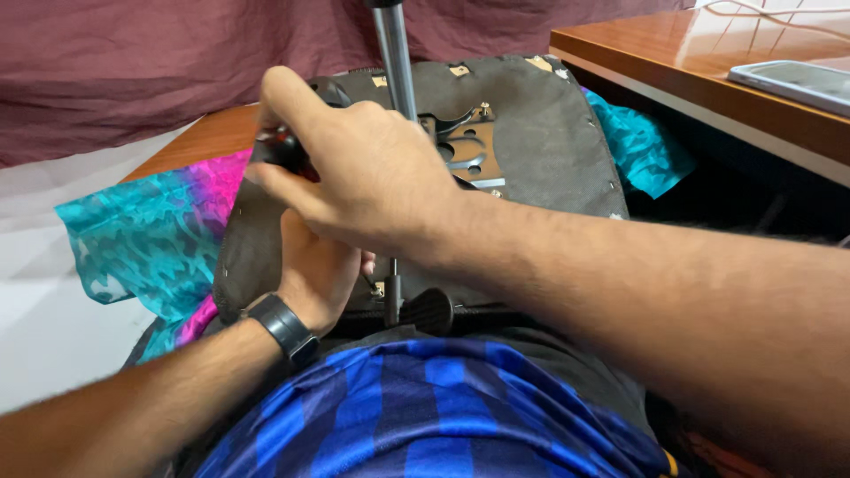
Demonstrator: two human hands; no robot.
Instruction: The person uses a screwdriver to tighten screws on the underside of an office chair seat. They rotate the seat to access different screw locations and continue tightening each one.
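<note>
Right hand (354, 164) reaches across and clamps down on a dark red-and-black part (282, 150) at the edge of the upturned chair seat (540, 142), while the left hand (314, 270), black watch (285, 329) on the wrist, presses against the seat's underside just beneath it. A metal post (395, 57) rises from the seat's mounting plate (469, 146), bright turquoise-and-pink cloth (150, 235) spreads underneath, and a phone (792, 81) lies on the wooden desk (673, 53) at far right.

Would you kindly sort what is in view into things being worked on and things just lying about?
In hand:
upturned chair seat
metal column
left hand
right hand

Lying about:
phone
wooden desk
teal cloth
</note>
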